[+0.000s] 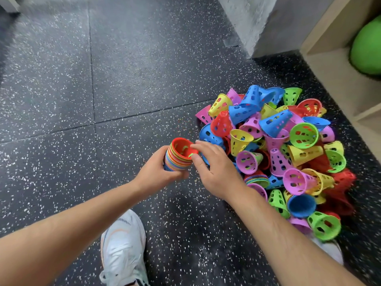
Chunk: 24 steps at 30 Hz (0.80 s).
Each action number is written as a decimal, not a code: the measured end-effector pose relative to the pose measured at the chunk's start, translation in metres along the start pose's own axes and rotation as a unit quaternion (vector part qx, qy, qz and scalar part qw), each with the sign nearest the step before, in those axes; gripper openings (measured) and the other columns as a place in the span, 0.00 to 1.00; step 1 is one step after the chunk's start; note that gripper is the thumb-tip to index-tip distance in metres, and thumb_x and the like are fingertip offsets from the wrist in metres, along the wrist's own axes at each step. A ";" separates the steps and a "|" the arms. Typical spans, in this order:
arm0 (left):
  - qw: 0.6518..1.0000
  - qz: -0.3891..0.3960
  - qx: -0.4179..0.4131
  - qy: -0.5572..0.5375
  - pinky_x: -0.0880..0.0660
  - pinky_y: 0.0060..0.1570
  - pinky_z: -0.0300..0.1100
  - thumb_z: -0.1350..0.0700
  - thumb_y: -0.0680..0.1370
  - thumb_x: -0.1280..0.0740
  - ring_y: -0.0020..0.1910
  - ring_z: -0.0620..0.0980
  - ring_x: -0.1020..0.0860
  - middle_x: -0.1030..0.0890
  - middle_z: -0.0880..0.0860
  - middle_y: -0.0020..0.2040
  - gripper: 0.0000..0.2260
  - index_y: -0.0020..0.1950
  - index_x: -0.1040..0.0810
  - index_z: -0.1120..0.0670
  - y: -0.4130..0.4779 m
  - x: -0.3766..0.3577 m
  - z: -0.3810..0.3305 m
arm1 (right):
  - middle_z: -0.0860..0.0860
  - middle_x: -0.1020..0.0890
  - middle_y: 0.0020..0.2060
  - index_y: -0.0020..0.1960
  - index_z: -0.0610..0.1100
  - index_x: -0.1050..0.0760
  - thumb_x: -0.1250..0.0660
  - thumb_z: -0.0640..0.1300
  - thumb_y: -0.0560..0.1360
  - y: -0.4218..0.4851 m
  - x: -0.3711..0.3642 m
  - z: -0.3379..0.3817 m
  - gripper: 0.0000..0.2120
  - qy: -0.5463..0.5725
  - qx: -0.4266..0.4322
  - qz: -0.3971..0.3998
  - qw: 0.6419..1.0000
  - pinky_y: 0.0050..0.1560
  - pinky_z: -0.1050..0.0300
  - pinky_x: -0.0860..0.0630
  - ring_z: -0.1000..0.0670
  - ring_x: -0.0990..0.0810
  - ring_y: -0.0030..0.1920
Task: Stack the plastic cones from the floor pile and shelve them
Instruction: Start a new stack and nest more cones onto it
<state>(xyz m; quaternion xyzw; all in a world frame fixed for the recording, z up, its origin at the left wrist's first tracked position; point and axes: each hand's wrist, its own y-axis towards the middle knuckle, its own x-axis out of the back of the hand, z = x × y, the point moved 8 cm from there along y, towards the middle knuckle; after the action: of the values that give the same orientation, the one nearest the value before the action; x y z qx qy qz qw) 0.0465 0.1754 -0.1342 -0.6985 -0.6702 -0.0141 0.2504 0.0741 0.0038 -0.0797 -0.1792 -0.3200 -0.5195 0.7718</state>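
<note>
A pile of perforated plastic cones (274, 145) in blue, pink, yellow, green and red lies on the floor at the right. My left hand (156, 170) grips a nested stack of cones (178, 156), open end up, with a red cone innermost. My right hand (214, 168) is at the stack's right rim, thumb and fingertips touching the top cone's edge. A shorter multicoloured stack (256, 179) lies among the pile behind my right wrist.
A light wooden shelf unit (338, 65) stands at the right, with a green ball (367, 46) in a compartment. A grey wall corner (266, 23) rises behind the pile. My white shoe (123, 244) rests on the black speckled floor (103, 79).
</note>
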 end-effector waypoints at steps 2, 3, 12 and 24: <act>1.000 0.002 -0.003 0.007 0.18 0.53 0.49 0.53 0.64 0.17 0.50 0.46 0.16 0.15 0.47 0.53 0.28 0.60 0.24 0.43 0.002 -0.002 -0.005 | 0.48 0.22 0.62 0.65 0.42 0.24 0.37 0.47 0.80 0.010 0.017 -0.007 0.16 -0.032 -0.002 -0.061 0.998 0.68 0.51 0.32 0.47 0.26 0.64; 1.000 0.004 -0.003 0.010 0.19 0.52 0.44 0.55 0.65 0.16 0.50 0.44 0.16 0.15 0.47 0.53 0.28 0.60 0.24 0.43 0.002 -0.003 -0.006 | 0.47 0.22 0.61 0.65 0.41 0.25 0.36 0.45 0.78 0.017 0.025 -0.011 0.17 -0.064 -0.003 -0.091 0.994 0.66 0.49 0.31 0.45 0.26 0.62; 1.000 -0.005 -0.003 0.016 0.22 0.49 0.34 0.59 0.68 0.16 0.48 0.41 0.17 0.15 0.47 0.53 0.26 0.59 0.24 0.45 -0.005 -0.004 -0.018 | 0.44 0.38 0.73 0.76 0.53 0.40 0.32 0.45 0.75 0.098 0.043 -0.057 0.32 -0.384 -0.095 0.044 0.917 0.68 0.45 0.35 0.39 0.37 0.71; 1.000 -0.018 0.015 0.019 0.21 0.51 0.38 0.57 0.67 0.15 0.48 0.42 0.16 0.14 0.48 0.51 0.26 0.60 0.23 0.46 -0.019 -0.009 -0.020 | 0.44 0.25 0.57 0.61 0.42 0.29 0.27 0.46 0.75 0.075 0.079 -0.058 0.19 -0.129 -0.097 -0.070 0.984 0.57 0.50 0.29 0.43 0.26 0.57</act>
<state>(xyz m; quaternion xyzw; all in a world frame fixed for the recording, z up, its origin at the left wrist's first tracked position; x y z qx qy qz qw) 0.0340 0.1594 -0.1130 -0.6824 -0.6776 -0.0219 0.2732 0.1809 -0.0564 -0.0641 -0.2960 -0.3771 -0.5733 0.6645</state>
